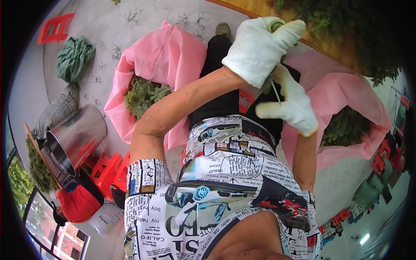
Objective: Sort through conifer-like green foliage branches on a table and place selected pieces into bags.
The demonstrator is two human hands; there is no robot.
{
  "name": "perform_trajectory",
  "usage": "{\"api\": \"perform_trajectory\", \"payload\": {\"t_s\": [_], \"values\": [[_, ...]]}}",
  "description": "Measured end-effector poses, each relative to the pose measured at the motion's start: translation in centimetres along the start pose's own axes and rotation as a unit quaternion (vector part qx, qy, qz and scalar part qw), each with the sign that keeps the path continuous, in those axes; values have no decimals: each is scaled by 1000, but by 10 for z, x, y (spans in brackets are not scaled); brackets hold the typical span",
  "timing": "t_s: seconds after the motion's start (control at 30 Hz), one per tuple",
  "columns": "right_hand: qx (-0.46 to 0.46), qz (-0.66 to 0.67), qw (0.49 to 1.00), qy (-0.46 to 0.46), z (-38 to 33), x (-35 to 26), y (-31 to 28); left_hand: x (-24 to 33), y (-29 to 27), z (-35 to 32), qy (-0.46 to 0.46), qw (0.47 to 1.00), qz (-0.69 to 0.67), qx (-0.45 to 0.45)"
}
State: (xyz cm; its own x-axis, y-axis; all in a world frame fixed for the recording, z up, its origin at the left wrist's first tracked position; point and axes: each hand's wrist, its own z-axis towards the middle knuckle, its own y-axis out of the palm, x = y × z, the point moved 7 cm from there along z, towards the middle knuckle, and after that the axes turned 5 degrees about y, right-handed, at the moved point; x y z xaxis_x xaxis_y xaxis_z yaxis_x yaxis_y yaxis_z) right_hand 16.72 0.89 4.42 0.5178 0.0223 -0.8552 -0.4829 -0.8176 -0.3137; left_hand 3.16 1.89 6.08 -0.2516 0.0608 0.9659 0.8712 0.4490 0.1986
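Observation:
Both my hands wear white cotton gloves and are raised in front of me. My left hand [258, 48] is closed around a green sprig [269, 83] whose leafy end shows just below the fist. My right hand [289, 105] is directly under it, one finger reaching up to the sprig's base and the thumb pointing left. A thin bare stem [275, 92] crosses the right glove. The left hand hides how the right fingers grip the sprig. Below my hands are my dark trousers and my print shirt.
Two open pink sacks of green foliage, one on the left [171, 56] and one on the right [346, 93]. A wooden table edge [333, 48] with more foliage is at the top right. A steel pot [80, 132], red stools [108, 169] and a green bag [73, 56] are on the left.

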Motion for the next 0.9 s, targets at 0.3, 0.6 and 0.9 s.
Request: {"api": "perform_trajectory", "payload": {"t_s": [0.3,0.6,0.9], "values": [[46,-38,993,104,1,9,16,14,-16,-28,132,895,370,-210],[-268,-345,854,-282,-87,-90,49,42,-15,-166,298,743,328,-501],[-110,-251,960,-53,-49,-129,-9,79,-232,-173,105,807,581,9]]}}
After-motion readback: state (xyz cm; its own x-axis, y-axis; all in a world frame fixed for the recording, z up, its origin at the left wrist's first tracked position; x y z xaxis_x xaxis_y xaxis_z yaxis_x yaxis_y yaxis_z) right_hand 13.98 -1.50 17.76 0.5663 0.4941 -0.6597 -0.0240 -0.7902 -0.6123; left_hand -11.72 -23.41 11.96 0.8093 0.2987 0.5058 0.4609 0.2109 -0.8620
